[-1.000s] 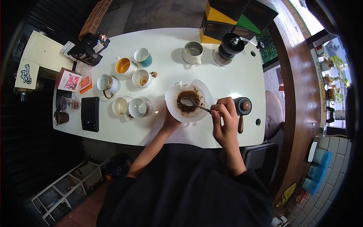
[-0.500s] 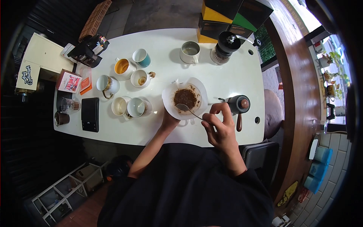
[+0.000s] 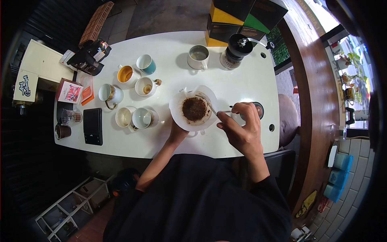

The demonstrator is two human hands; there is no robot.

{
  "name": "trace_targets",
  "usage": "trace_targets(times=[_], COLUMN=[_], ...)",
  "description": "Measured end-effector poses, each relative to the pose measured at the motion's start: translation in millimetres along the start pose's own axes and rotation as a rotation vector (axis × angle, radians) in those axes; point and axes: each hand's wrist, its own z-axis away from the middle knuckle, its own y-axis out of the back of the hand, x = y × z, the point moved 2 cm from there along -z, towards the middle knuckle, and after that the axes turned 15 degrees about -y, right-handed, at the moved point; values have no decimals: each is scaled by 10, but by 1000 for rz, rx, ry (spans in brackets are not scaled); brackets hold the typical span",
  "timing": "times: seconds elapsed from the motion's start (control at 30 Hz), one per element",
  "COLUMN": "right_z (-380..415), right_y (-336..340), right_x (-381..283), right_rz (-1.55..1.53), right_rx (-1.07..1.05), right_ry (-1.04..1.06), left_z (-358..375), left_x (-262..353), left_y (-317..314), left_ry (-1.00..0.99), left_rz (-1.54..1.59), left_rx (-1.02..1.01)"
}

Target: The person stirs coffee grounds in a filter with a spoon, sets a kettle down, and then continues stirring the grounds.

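A white paper filter (image 3: 176, 105) sits in a white dripper with dark wet coffee grounds (image 3: 194, 109) inside. My left hand (image 3: 177, 132) is closed around the dripper's lower left side; its fingertips are hidden under the rim. My right hand (image 3: 243, 128) pinches the handle of a metal spoon (image 3: 211, 107), whose bowl end lies along the filter's upper right wall. Behind the right hand is a dark kettle (image 3: 258, 109), mostly covered by it.
Several cups stand left of the dripper, among them a teal cup (image 3: 146, 64). A grey-white mug (image 3: 198, 57) and a hand grinder (image 3: 236, 52) stand at the back. A black scale (image 3: 93, 126) lies at the left of the white table (image 3: 161, 44).
The spoon has moved from the middle of the grounds to the upper right wall of the filter. My right hand has shifted slightly right and now covers more of the kettle.
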Motion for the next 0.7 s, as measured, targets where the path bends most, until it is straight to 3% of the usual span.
trace_targets(times=[0.7], right_z=[26], right_y=[30], right_x=[-92], right_rz=[-65], right_rx=[-130], right_ry=[-43], left_z=[-55], left_x=[75], left_y=[-23], left_ry=[-10], left_rz=[62], left_rx=[13])
